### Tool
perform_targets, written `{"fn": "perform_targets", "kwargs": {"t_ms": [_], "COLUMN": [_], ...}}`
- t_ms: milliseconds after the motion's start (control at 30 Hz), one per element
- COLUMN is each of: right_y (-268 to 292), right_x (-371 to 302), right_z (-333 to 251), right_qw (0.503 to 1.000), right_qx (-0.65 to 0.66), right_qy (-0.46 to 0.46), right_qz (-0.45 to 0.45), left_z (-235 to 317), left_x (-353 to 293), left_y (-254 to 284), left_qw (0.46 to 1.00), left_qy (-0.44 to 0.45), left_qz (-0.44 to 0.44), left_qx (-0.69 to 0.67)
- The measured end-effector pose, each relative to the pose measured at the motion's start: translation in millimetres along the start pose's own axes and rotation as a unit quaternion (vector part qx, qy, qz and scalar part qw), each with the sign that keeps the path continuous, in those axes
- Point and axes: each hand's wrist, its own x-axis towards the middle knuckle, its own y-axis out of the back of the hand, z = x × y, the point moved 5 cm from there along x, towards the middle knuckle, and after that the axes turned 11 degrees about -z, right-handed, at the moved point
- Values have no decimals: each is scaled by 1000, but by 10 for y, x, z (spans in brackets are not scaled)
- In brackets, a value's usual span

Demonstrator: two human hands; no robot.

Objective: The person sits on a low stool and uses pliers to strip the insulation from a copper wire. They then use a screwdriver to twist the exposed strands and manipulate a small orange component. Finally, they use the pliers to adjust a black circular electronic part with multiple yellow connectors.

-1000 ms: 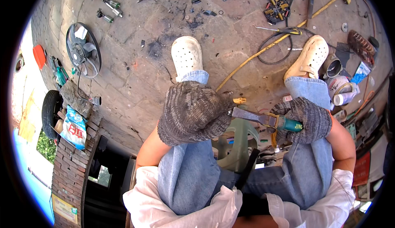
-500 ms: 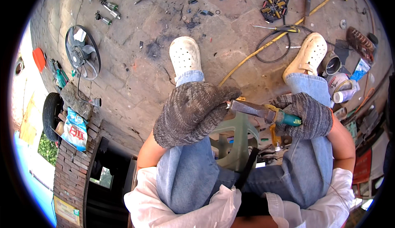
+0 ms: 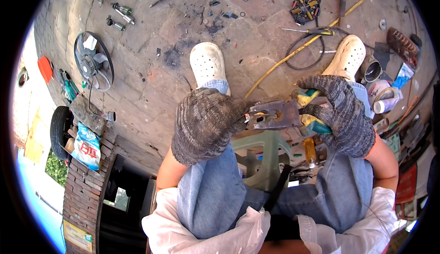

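Note:
Both my hands wear dark grey knitted gloves. My right hand (image 3: 341, 116) grips a pair of pliers (image 3: 283, 114) by green and yellow handles. The handles are spread and the worn metal jaws gape toward my left hand (image 3: 206, 124). That hand is closed, its fingertips pinched together at the jaw tips. A tiny whitish and orange bit (image 3: 247, 116) sticks out from the pinch between the jaws; what it belongs to is hidden in the glove. Below the pliers, a pale green plastic stool (image 3: 268, 178) stands between my knees.
A yellow cable (image 3: 275, 66) crosses the paving beyond my hands. A screwdriver (image 3: 316, 32) and a round black part with coils (image 3: 305, 8) lie at the far right. At left stand a fan (image 3: 91, 61) and a tyre (image 3: 59, 130). An amber bottle (image 3: 310, 152) is near my right knee.
The pliers have opened and turned flat, their handles now spread in my right hand. My left hand stays closed and has shifted slightly left.

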Motion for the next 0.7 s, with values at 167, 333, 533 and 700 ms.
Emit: {"fn": "perform_targets", "kwargs": {"t_ms": [167,333,533,700], "right_y": [-55,-52,-132,-132], "right_x": [-2,6,-24,-32], "right_z": [73,136,212,158], "right_qw": [998,994,982,996], "right_qx": [-2,32,106,25], "right_qy": [-55,-101,-154,-87], "right_qz": [36,15,14,-3], "left_z": [5,-34,29,49], "left_x": [28,12,78,70], "left_y": [-33,-80,-15,-5], "left_qw": [998,999,998,997], "left_qy": [14,38,28,33], "left_qz": [-11,-20,-16,-24], "left_qx": [68,19,53,71]}}
